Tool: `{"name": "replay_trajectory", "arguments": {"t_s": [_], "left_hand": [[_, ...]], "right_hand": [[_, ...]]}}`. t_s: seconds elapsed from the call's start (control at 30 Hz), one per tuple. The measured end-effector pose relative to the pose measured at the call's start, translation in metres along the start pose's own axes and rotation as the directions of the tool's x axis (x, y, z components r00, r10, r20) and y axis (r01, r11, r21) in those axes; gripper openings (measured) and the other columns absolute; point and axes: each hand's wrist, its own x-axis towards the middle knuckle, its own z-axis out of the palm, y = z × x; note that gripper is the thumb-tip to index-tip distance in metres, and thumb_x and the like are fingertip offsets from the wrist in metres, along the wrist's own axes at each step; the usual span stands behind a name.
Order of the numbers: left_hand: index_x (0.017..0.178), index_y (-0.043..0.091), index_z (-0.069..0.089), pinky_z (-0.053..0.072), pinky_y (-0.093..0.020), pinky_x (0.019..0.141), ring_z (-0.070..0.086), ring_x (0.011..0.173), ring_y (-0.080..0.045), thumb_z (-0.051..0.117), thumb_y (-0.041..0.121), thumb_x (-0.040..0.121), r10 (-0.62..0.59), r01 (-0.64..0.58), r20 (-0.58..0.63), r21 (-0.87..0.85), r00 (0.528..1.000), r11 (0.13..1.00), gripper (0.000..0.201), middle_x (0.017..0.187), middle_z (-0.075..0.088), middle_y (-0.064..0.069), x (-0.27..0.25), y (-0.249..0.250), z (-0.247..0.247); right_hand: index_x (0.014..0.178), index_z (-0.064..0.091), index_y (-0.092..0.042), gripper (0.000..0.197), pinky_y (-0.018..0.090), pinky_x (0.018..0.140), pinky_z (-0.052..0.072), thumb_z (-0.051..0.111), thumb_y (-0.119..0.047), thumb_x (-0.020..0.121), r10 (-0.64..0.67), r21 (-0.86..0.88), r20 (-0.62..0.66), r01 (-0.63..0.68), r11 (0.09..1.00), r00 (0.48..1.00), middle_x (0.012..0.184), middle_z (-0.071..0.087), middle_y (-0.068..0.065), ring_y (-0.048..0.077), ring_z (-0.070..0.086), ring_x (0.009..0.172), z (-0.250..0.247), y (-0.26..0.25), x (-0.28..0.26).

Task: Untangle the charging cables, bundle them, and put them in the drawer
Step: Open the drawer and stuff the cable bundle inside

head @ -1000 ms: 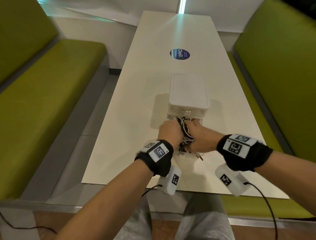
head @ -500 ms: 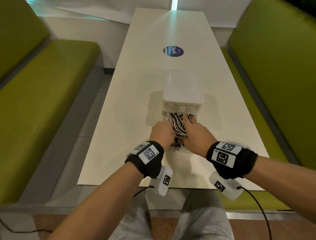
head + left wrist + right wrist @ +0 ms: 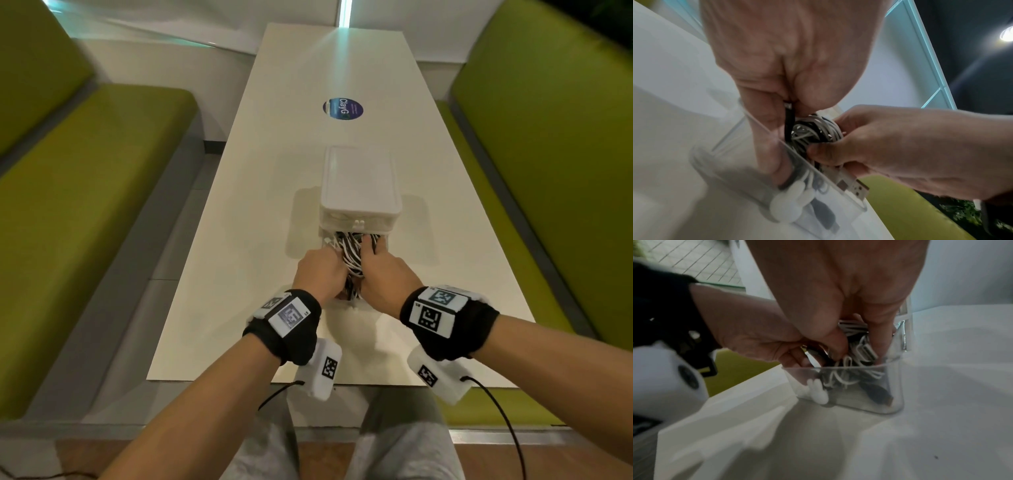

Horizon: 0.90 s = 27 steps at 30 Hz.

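A bundle of black and white charging cables [image 3: 352, 255] sits in the pulled-out clear drawer [image 3: 894, 386] of a small white storage box [image 3: 360, 185] on the white table. My left hand [image 3: 320, 274] grips the bundle's left side, fingers curled round the cables [image 3: 813, 129]. On the right side my right hand [image 3: 383, 270] holds the same bundle [image 3: 851, 369], fingers reaching down inside the drawer. A white USB plug [image 3: 853, 186] sticks out over the drawer's near wall. White round connectors [image 3: 791, 201] lie at the drawer's bottom.
The long white table [image 3: 274, 171] carries a round blue sticker [image 3: 342, 109] beyond the box. Green upholstered benches [image 3: 85, 205] run along both sides. My knees in grey trousers [image 3: 394, 445] are below the table's near edge.
Both hands have carried the cable bundle forward and down into the open drawer; the loose cable ends that trailed on the table are now inside it.
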Motion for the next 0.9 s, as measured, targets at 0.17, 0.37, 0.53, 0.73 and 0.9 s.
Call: {"name": "replay_trajectory", "arguments": {"t_s": [0.17,0.37,0.53,0.73,0.9], "left_hand": [[0.1,0.002,0.06,0.05,-0.043,0.088,0.064,0.093,-0.036,0.022,0.026,0.106,-0.053,0.041,-0.076,-0.147,0.996,0.988,0.045,0.098,0.069,-0.02,-0.009,0.0,0.0],[0.096,0.002,0.061,0.038,-0.032,0.069,0.062,0.093,-0.038,0.039,0.011,0.097,0.012,-0.01,-0.021,0.068,1.0,0.998,0.023,0.1,0.067,-0.019,-0.007,0.001,-0.002],[0.097,0.002,0.061,0.039,-0.031,0.068,0.064,0.094,-0.035,0.04,0.009,0.096,0.0,0.004,-0.029,0.145,1.0,0.989,0.022,0.1,0.068,-0.018,-0.008,0.005,-0.007],[0.076,0.015,0.048,0.032,-0.031,0.064,0.06,0.077,-0.029,0.041,0.009,0.096,0.174,-0.105,-0.193,0.323,0.966,0.94,0.022,0.084,0.066,-0.01,-0.012,0.011,-0.024],[0.139,0.007,0.037,0.04,-0.033,0.069,0.061,0.087,-0.033,0.038,0.014,0.101,0.213,-0.205,-0.074,0.106,0.974,0.973,0.038,0.099,0.064,-0.013,-0.03,0.01,-0.022]], "right_hand": [[0.153,0.002,-0.008,0.08,0.033,0.067,0.039,0.05,-0.004,0.09,-0.01,-0.011,0.009,0.01,1.0,1.0,0.159,-0.002,0.028,0.044,0.064,0.091,0.001,-0.004,0.002],[0.154,-0.013,-0.013,0.106,0.032,0.095,0.045,0.067,-0.034,0.087,-0.164,-0.004,0.226,0.169,0.986,0.96,0.161,-0.01,0.019,0.036,0.056,0.118,-0.028,0.011,0.007],[0.154,-0.007,-0.011,0.095,0.035,0.088,0.045,0.063,-0.024,0.091,-0.166,-0.124,0.17,0.188,0.974,0.971,0.16,-0.004,0.026,0.039,0.058,0.11,-0.023,0.01,0.0],[0.154,-0.004,-0.008,0.089,0.039,0.091,0.048,0.06,-0.018,0.093,-0.122,-0.183,0.104,0.139,0.973,0.987,0.159,0.0,0.03,0.043,0.058,0.111,-0.005,0.01,0.007],[0.154,-0.003,-0.006,0.089,0.035,0.081,0.046,0.061,-0.022,0.094,-0.141,-0.217,0.139,0.169,0.961,0.98,0.158,0.005,0.031,0.042,0.059,0.11,-0.01,0.01,0.008]]}}
